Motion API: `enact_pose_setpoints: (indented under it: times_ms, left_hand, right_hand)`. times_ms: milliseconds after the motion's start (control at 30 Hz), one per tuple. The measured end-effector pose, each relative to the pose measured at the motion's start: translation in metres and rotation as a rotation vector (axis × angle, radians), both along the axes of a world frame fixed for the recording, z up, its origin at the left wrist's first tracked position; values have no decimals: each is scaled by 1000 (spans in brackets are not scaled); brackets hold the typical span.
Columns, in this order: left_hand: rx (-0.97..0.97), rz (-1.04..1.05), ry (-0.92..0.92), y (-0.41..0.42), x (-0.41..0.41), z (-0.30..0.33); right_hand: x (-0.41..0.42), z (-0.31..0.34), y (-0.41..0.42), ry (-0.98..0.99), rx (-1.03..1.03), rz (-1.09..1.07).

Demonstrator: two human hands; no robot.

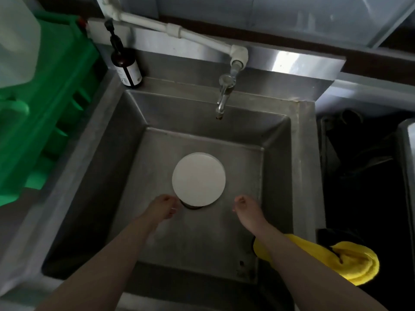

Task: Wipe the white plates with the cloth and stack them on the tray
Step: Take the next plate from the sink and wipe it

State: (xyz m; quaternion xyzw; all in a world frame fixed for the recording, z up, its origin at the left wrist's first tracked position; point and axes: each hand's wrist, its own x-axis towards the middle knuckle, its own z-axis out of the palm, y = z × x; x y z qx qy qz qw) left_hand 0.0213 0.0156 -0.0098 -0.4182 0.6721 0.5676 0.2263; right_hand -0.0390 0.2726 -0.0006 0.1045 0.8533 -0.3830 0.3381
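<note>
Steel sink (278, 176), head view: white plates (198, 178) stacked on basin floor over the drain. Left hand (165, 206) loosely curled, empty, just beside the stack's near edge. Right hand (246, 209) loosely curled, empty, apart from it. Yellow cloth (354, 261) draped over right rim. Faucet (223, 97), brown pump bottle (128, 68), green crate (51, 104).

The sink (298, 167) is of brushed steel, dull grey with faint scratches, and its tap (222, 102) is polished metal that shines more. The white plate (198, 178) looks smooth and matt (perhaps ceramic or plastic, I cannot tell), the yellow cloth (350, 261) soft and fluffy. The green crate (51, 104) is glossy plastic, the bottle (126, 68) dark and shiny.
</note>
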Motion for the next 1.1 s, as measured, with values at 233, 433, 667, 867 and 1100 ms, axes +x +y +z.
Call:
enact_pose_setpoints:
  times_ms: [233,433,667,867,1100]
  left_hand:
    - [-101,-37,-4,-11,-25,-49]
    - [-215,-85,-16,-20,-29,-92]
    - [-306,-47,-6,-20,-32,-109]
    - [-325,-38,-1,-22,-35,-116]
    - [-250,59,32,-17,-34,-122]
  right_hand:
    - [-41,-44,-17,-1,160,115]
    - [-65,-70,-31,26,168,103]
    - [-71,-92,-42,61,153,57]
    - [-74,-103,-42,97,173,29]
    - [-71,-108,-44,51,147,28]
